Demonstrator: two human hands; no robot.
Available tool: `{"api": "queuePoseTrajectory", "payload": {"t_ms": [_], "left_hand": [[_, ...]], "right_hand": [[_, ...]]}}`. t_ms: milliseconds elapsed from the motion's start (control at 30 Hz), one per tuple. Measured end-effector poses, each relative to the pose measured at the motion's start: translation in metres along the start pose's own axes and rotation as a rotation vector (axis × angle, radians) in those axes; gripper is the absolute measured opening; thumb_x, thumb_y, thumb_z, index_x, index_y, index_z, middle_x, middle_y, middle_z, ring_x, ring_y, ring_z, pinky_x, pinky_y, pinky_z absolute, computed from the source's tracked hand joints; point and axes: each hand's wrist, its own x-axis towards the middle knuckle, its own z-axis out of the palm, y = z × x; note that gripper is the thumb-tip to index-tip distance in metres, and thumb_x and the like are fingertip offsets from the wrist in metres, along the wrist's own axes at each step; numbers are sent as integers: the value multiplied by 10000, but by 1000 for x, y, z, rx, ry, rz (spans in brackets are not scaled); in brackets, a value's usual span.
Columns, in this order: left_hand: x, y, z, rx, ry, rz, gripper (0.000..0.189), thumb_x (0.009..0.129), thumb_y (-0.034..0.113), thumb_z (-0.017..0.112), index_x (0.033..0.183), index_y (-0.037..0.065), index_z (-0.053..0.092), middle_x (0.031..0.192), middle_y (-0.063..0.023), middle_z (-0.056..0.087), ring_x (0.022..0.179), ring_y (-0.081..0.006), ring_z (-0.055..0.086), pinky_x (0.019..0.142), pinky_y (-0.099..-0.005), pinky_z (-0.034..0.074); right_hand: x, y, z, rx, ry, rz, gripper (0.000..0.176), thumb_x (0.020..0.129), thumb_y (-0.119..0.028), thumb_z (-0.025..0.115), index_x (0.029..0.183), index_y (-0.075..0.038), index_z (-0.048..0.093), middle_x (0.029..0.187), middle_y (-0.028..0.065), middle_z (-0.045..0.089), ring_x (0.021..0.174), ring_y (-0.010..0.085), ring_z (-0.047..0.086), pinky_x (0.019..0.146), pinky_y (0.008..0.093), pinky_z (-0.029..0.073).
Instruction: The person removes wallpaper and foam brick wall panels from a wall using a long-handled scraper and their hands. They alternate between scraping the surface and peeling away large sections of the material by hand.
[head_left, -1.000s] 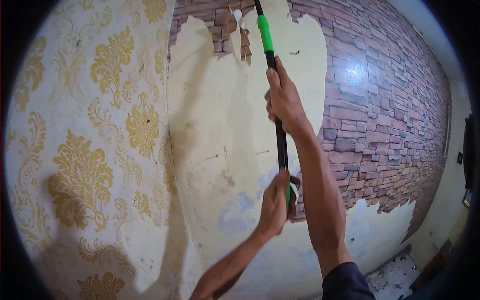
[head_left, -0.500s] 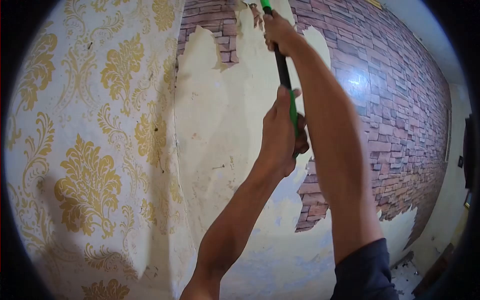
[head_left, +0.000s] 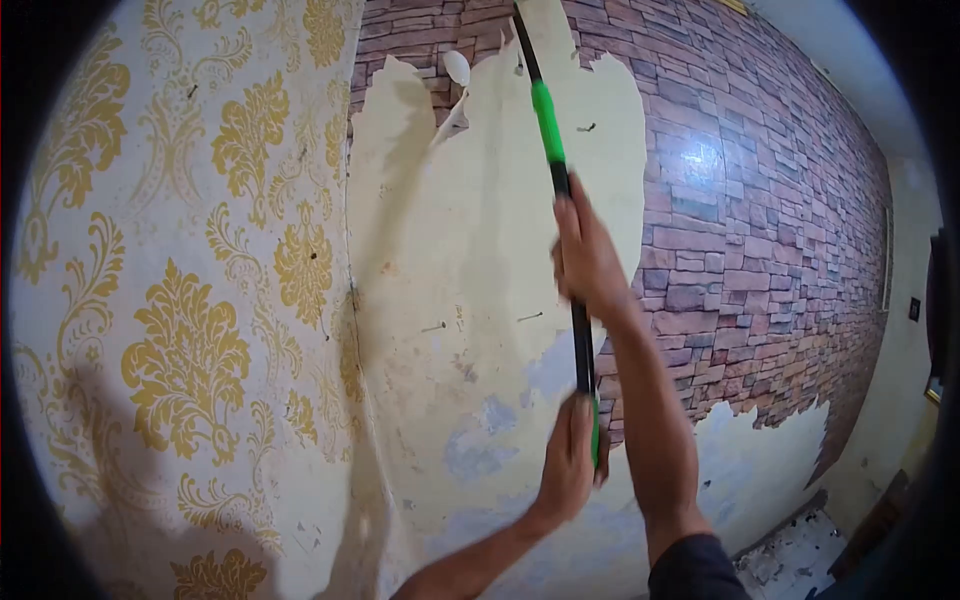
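Observation:
A long black and green pole [head_left: 548,120] runs slantwise up in front of the wall. My left hand [head_left: 570,455] is closed round its lower green grip, and higher up my right hand [head_left: 592,250] wraps the black shaft. The pole's far end reaches the top of the view, and what it carries there cannot be made out. Behind it is bare cream wall [head_left: 460,240] between ragged edges of brick-pattern wallpaper [head_left: 750,250]. A torn strip of wallpaper [head_left: 455,112] curls away from the wall, left of the pole.
Gold-patterned wallpaper [head_left: 185,360] covers the left wall up to the corner. Nails, one of them a nail [head_left: 530,317] near the pole, stick out of the bare wall. Scraps lie on the floor [head_left: 795,555] at the lower right.
Both hands and the pole have come down, bringing the upper green section into view. A curled strip of paper now shows at the upper left of the bare patch.

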Motion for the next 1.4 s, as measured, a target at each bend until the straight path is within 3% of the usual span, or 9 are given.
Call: {"api": "queuePoseTrajectory", "payload": {"t_ms": [167, 267, 533, 667, 767, 867, 967, 1233, 1400], "left_hand": [[139, 117, 29, -64, -121, 199, 584, 1111, 596, 367, 1280, 54, 505, 642, -11, 447, 444, -102, 415, 392, -283, 341], [123, 119, 33, -125, -156, 155, 694, 1093, 622, 412, 1536, 87, 396, 683, 14, 429, 454, -96, 372, 432, -283, 309], [16, 2, 10, -28, -80, -12, 574, 1145, 530, 282, 1566, 162, 411, 684, 18, 460, 449, -70, 380, 399, -248, 331], [103, 78, 21, -61, -36, 85, 605, 1121, 566, 375, 1555, 146, 413, 696, 17, 444, 481, -82, 386, 432, -260, 327], [156, 149, 36, -195, -199, 153, 563, 1109, 578, 405, 1395, 97, 463, 698, 2, 448, 467, -85, 390, 423, -267, 348], [139, 147, 36, -150, -124, 116, 598, 1112, 579, 398, 1523, 147, 435, 701, 16, 450, 474, -84, 373, 439, -275, 322], [102, 109, 16, -69, -38, 96, 576, 1124, 559, 373, 1506, 133, 434, 703, 11, 460, 441, -82, 361, 423, -261, 326], [-8, 13, -1, 33, -68, 94, 475, 1159, 420, 291, 1336, 21, 478, 630, -64, 539, 471, -145, 509, 477, -291, 456], [-8, 26, 13, -225, -85, -30, 484, 1150, 463, 311, 1392, 72, 464, 600, -41, 477, 419, -146, 467, 426, -298, 426]], "right_hand": [[185, -80, -10, 6, -64, -147, 563, 1110, -345, 435, 1612, -130, 301, 649, 42, 486, 399, 127, 438, 400, 325, 431], [168, -92, -13, 35, -36, -109, 310, 1094, -288, 397, 1315, -74, 442, 642, 40, 459, 419, 177, 444, 391, 369, 423], [8, -20, -16, -40, 9, 100, 636, 1118, -365, 415, 1674, -155, 187, 630, 4, 410, 414, 138, 427, 367, 352, 420], [145, -47, -18, -112, 28, -268, 423, 1094, -332, 433, 1414, -54, 442, 631, 41, 468, 421, 184, 469, 376, 400, 427], [235, -105, -18, -1, -20, -183, 297, 1059, -269, 491, 1285, -84, 440, 657, 76, 501, 438, 210, 494, 412, 408, 436], [202, -99, -11, 86, 19, -119, 293, 1066, -278, 487, 1295, -105, 432, 711, 78, 509, 470, 203, 503, 415, 406, 436], [146, -64, -2, 61, 85, -172, 769, 1054, -270, 470, 1680, -59, 77, 779, 76, 513, 527, 199, 530, 442, 394, 491], [-19, -37, -7, -16, -56, -46, 594, 1106, -204, 394, 1676, -138, 238, 730, 30, 512, 478, 135, 541, 410, 330, 499], [1, -39, -10, -298, 55, -108, 604, 1087, -204, 415, 1659, -88, 258, 712, 165, 606, 546, 260, 638, 558, 447, 565]]}}
